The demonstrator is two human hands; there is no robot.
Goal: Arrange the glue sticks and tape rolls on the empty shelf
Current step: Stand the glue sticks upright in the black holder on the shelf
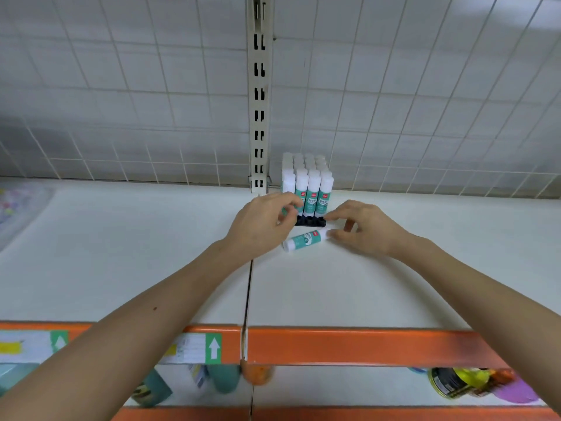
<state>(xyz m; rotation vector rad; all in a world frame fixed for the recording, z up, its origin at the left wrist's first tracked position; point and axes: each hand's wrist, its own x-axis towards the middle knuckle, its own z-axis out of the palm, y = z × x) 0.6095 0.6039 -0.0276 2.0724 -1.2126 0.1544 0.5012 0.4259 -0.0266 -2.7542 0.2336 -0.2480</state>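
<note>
Shelf (394, 284): white, two boards meeting at a dark seam (247, 299) that runs front to back under your left forearm.
Front rim (349, 344): orange, carrying white labels (197, 347) with green arrow tabs on its left half.
Back: a white wire grid (121, 101) across the whole width, with a slotted cream post (259, 117) rising at the seam.
Block (309, 189): glue sticks with white caps and teal bodies, packed upright in rows at the shelf's back edge, just right of the post. The front row shows black bases.
Loose stick (303, 240): one, lying on its side just in front of the block, slanting up to the right.
Your left hand (258, 226): at the block's front-left corner, finger and thumb curled in a pinch on the corner stick.
Your right hand (367, 229): forefinger tip at the right end of the black bases, thumb at the loose stick's right end. You cannot tell whether it grips.
Shelf's far left edge: a blurred patterned packet (21, 205).
Below the rim: blurred goods, among them a tin (449, 384).
</note>
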